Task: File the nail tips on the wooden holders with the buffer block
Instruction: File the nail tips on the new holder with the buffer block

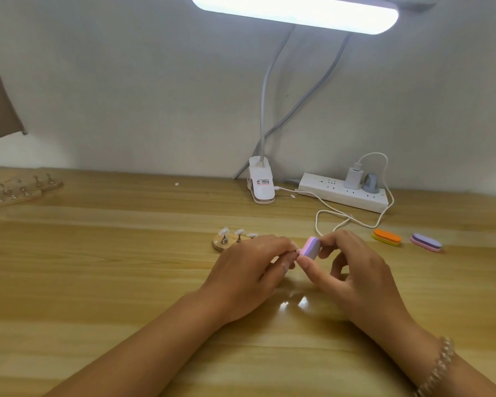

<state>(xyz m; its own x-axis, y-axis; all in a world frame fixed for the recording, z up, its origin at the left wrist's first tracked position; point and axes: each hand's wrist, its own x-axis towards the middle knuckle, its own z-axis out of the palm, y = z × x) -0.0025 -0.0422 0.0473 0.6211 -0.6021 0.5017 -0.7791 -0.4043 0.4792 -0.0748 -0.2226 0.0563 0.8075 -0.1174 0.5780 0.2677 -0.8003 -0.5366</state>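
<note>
While both hands meet low over the wooden table (pixel 98 267), the right hand (pixel 355 273) pinches the pink-and-lilac buffer block (pixel 310 247) between thumb and fingertips. Left hand (pixel 249 270): fingers curled, seemingly pinching a small nail tip (pixel 296 250) against the block, mostly hidden. Just behind it sits a round wooden holder (pixel 219 244) with three pale tips (pixel 239 232) on pegs. An orange buffer (pixel 386 237) and a purple buffer (pixel 425 242) lie well to the right.

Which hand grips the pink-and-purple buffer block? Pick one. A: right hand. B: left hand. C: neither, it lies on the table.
A: the right hand pinches the buffer block between thumb and fingers, while the left hand holds a small pale nail tip against it.
</note>
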